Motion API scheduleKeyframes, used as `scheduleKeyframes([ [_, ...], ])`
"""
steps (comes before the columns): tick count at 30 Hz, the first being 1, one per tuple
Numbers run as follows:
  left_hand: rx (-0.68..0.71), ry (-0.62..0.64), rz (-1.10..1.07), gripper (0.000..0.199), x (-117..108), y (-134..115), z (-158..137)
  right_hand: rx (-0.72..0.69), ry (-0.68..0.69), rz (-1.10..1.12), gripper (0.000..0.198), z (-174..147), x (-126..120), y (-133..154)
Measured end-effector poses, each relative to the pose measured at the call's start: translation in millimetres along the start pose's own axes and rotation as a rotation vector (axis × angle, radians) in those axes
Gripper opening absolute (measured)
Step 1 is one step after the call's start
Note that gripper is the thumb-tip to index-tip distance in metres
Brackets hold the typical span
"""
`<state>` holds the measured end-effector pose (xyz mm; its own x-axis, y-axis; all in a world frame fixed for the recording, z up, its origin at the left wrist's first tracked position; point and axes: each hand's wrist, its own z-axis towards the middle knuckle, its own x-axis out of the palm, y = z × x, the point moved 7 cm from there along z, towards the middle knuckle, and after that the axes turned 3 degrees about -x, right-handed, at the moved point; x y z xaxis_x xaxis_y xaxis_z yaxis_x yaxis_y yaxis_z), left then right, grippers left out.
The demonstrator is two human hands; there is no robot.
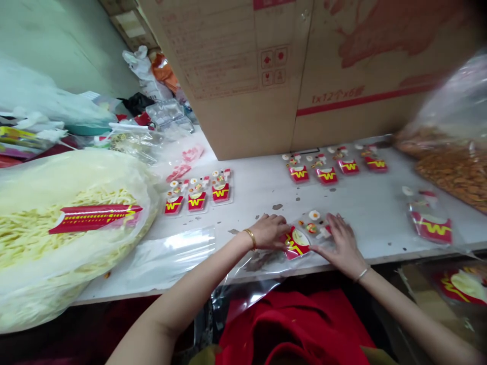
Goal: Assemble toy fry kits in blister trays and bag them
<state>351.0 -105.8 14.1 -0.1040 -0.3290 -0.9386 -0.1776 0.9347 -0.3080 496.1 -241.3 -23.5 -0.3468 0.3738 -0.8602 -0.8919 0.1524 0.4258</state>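
A clear plastic packet (311,228) lies at the table's front edge between my hands. Inside it show a red fries carton (297,244) with a yellow W and small food pieces, among them a fried egg. My left hand (268,232), with a gold bracelet, has its fingers bent onto the packet's left edge beside the carton. Spread along the right side is my right hand (342,246), its thumb apart near the carton and its fingertips at the packet's far corner. Loose clear film (251,294) hangs below the left hand over the table edge.
Similar packets stand in rows at left (197,202) and back right (326,175); another packet (431,227) lies right. A large bag of pale fries-like pieces (91,274) fills the left, with a flat red carton (95,218) on it. A cardboard box (251,121) blocks the back. Brown pieces (452,170) sit in a bag.
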Motion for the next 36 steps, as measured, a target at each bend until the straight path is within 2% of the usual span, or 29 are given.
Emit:
scheduleKeyframes([
  [4,0.023,0.032,-0.072,0.023,6.9,2.1,3.6,0.195,-0.09,0.316,0.062,-6.2,5.6,-31.9],
  [7,0.047,-0.04,-0.235,0.011,7.9,4.8,8.4,0.285,-0.104,0.528,0.051,1.4,9.6,-38.8],
  [12,0.04,-0.267,-0.496,0.019,3.4,5.4,29.6,0.325,-0.111,0.773,0.044,12.1,11.0,-16.8],
  [17,0.062,-0.337,-0.664,0.019,-3.7,-2.6,51.7,0.307,-0.001,0.96,0.037,14.6,22.9,15.1],
  [19,0.034,-0.299,-0.741,0.02,-4.4,-2.3,56.9,0.333,-0.004,0.992,0.033,16.1,27.3,19.5],
  [21,-0.012,-0.256,-0.777,0.021,-3.8,0.3,61.4,0.359,-0.07,0.965,0.031,21.7,26.0,16.9],
  [23,-0.059,-0.277,-0.778,0.021,-5.2,6.4,67.5,0.369,-0.16,0.895,0.033,31.9,19.3,9.3],
  [26,-0.176,-0.44,-0.824,0.021,-9.7,20.8,80.5,0.387,-0.316,0.798,0.032,46.0,3.0,-4.5],
  [27,-0.239,-0.524,-0.861,0.02,-11.1,26.1,83.9,0.42,-0.354,0.804,0.038,47.5,-0.4,-8.2],
  [29,-0.368,-0.694,-0.95,0.019,-12.0,33.5,88.3,0.518,-0.348,0.893,0.059,45.4,1.3,-11.7],
  [31,-0.429,-0.777,-1.014,0.018,-11.4,33.6,95.6,0.596,-0.255,1.008,0.063,38.7,8.2,-11.4],
  [34,-0.29,-0.733,-0.945,0.018,-20.2,23.6,119.3,0.596,-0.197,1.026,0.055,29.5,-0.9,-29.5],
  [36,-0.172,-0.697,-0.762,0.025,-31.6,20.2,136.0,0.598,-0.251,0.945,0.054,28.0,-23.9,-66.8],
])
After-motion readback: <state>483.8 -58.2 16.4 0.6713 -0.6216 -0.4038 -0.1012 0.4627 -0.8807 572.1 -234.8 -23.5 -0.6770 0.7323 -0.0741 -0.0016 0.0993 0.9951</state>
